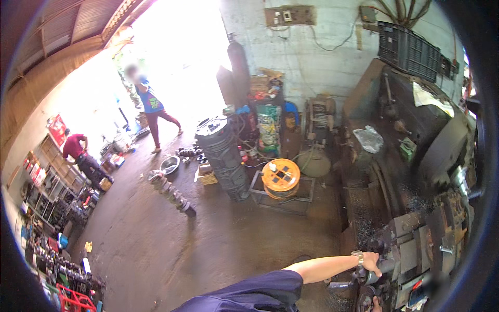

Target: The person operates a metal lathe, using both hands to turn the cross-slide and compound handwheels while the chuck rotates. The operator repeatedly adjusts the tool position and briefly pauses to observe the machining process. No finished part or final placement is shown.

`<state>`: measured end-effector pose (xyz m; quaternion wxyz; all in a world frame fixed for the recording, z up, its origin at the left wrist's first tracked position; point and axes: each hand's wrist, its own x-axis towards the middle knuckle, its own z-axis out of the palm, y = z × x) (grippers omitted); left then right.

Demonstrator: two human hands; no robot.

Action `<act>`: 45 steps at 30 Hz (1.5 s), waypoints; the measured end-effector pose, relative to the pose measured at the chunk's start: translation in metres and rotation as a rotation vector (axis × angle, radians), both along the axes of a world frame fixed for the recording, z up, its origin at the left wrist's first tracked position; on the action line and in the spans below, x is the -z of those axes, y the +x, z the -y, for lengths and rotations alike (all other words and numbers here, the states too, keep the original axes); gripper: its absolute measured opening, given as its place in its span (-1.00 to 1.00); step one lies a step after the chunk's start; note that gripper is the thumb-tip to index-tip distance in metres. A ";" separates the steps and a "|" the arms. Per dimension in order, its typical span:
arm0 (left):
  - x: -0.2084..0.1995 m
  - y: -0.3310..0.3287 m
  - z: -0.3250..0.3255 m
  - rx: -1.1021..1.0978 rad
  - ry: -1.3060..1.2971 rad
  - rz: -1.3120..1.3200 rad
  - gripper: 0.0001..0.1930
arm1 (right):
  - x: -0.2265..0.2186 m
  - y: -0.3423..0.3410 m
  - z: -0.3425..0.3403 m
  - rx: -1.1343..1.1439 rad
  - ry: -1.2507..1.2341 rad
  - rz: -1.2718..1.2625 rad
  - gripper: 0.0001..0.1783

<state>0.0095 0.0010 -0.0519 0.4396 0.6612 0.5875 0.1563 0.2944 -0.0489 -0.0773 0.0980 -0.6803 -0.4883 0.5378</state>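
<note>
Left grip (370, 263) rested on dark machinery (410, 256) at lower right, right grip (377, 304) showed partly just below, whether either pinched anything could not be told, orange reel (281, 174) stood farther left.

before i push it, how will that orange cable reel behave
The orange cable reel probably won't roll, since its round face points up. The dark coils wound beneath suggest it may feel heavy, and its squat shape should make tipping unlikely.
</note>
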 end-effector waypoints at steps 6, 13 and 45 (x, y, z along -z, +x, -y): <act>-0.007 0.002 0.001 -0.017 -0.005 -0.037 0.18 | -0.023 -0.056 0.009 -0.063 -0.012 -0.042 -0.26; -0.029 -0.006 0.008 -0.001 -0.118 0.003 0.19 | -0.031 -0.110 0.001 -0.181 -0.039 -0.099 -0.30; -0.049 0.002 0.007 0.125 -0.098 -0.205 0.37 | 0.031 0.086 0.024 -0.080 -0.031 0.174 0.26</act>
